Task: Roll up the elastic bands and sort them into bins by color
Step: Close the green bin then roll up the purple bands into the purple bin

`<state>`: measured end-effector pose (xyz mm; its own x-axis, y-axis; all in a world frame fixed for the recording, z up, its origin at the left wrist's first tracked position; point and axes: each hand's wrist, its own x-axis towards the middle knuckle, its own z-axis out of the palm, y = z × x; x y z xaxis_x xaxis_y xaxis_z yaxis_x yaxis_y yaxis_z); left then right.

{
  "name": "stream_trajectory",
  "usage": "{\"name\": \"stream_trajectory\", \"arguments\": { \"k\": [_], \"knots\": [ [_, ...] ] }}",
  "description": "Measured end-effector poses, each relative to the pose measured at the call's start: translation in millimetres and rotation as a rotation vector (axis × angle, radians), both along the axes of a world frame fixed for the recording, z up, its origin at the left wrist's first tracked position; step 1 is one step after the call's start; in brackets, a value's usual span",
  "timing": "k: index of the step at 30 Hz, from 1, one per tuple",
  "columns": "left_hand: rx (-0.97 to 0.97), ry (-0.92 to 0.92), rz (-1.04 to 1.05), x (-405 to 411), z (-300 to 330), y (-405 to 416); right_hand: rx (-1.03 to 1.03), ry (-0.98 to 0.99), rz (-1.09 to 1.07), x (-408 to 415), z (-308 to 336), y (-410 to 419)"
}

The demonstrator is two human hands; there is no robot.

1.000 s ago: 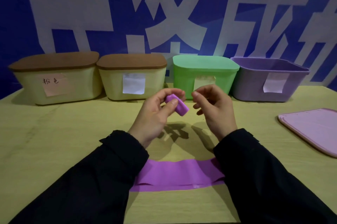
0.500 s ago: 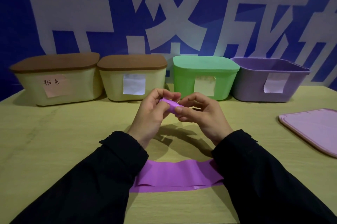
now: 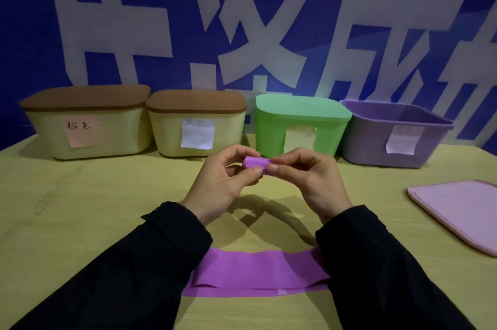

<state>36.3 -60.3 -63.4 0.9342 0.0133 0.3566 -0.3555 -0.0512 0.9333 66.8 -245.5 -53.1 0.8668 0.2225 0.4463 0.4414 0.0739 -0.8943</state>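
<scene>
Pink note on the leftmost bin is showing handwritten 粉色. Wall banner is showing huge white characters, cropped, possibly 成 among them. Other bins' notes are looking blank.

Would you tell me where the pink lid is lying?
The pink lid lies flat at the table's right edge, in front of the open purple bin.

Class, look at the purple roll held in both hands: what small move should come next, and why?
Probably carry the rolled purple band, pinched between the left hand and right hand, toward the open purple bin. The roll looks finished, the bin matches it, and its pink lid lies off on the table.
</scene>
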Motion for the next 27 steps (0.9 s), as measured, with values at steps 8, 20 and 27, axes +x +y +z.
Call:
{"name": "stream_trajectory", "arguments": {
  "k": [8,20,27],
  "knots": [
    [0.315,0.046,-0.054,6.1,47.1,-13.7,-0.116,-0.021,-0.122,2.1,20.9,-23.9],
    [0.429,-0.132,-0.084,57.6,78.4,-127.0,-0.273,-0.134,-0.434,9.5,55.6,-128.7],
    [0.429,-0.16,-0.065,114.9,78.9,-196.7,-0.332,-0.209,-0.658,56.0,43.5,-187.7]
  ]
}}
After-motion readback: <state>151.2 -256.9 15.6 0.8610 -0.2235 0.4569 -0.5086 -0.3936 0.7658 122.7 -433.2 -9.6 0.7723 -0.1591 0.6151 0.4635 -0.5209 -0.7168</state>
